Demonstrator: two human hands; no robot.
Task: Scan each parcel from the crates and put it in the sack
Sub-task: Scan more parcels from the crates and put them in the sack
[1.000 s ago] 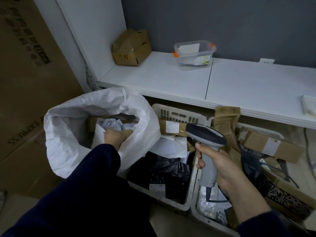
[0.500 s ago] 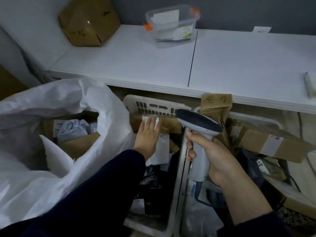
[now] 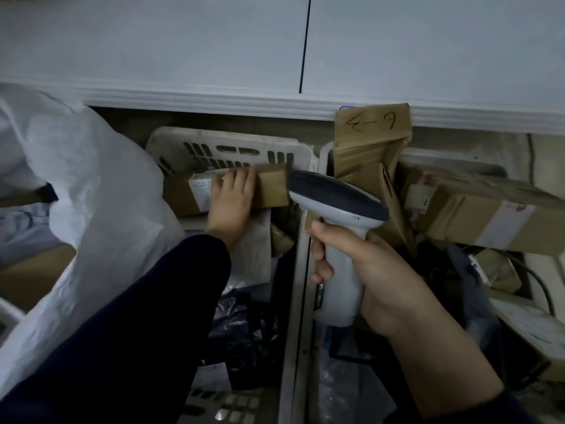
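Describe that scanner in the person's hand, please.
The scanner is pistol-shaped, seemingly plastic: a pale grey body, a dark cap over its broad head. The right hand grips its handle, holding it upright above the crates' adjoining rims, head aimed left toward a brown box. Nothing else visibly touches it.

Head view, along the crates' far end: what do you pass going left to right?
white sack → left hand resting on the brown parcel → scanner → long cardboard box at far right.
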